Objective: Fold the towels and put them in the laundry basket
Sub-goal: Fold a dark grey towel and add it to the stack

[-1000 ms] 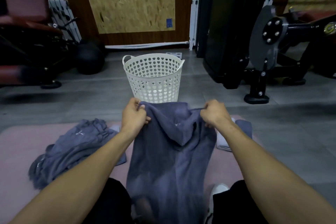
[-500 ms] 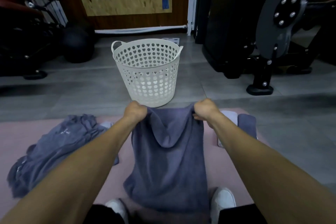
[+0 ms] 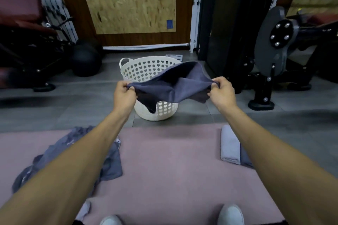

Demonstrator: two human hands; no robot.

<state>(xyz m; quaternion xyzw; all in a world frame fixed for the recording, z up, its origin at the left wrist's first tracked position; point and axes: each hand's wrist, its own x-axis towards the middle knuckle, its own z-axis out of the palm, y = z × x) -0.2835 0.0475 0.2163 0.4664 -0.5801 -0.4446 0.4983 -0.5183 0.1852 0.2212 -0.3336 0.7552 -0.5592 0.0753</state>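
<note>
Holding a dark grey-blue towel [image 3: 175, 86] stretched between both hands, out in front, in the air; left hand [image 3: 125, 95] has fingers curled, pinching the towel's left edge; right hand [image 3: 221, 90] likewise curled, pinching the right edge; cloth billows upward in the middle, one corner hanging down on the left side; both arms extended forward.

Laundry basket [image 3: 139, 68], white plastic with heart-shaped holes, stands upright on the grey floor [image 3: 73, 107] just beyond the towel; towel covers part of the basket's rim and front wall as seen from the head view; whether cloth touches the basket, cannot tell.

Pink mat [image 3: 164, 166] lies on the floor nearer the person; crumpled pile of grey-blue towels [image 3: 109, 162] on the mat's left side, partly behind the left forearm; folded pale towel [image 3: 230, 144] on the mat's right side, with a darker folded one just beside it, mostly hidden by the right forearm.

White shoes [image 3: 230, 214] at the bottom edge; black gym machine [image 3: 270, 42] on the right; black ball [image 3: 86, 58] on the left; chipboard panel [image 3: 128, 0] against the back wall.
</note>
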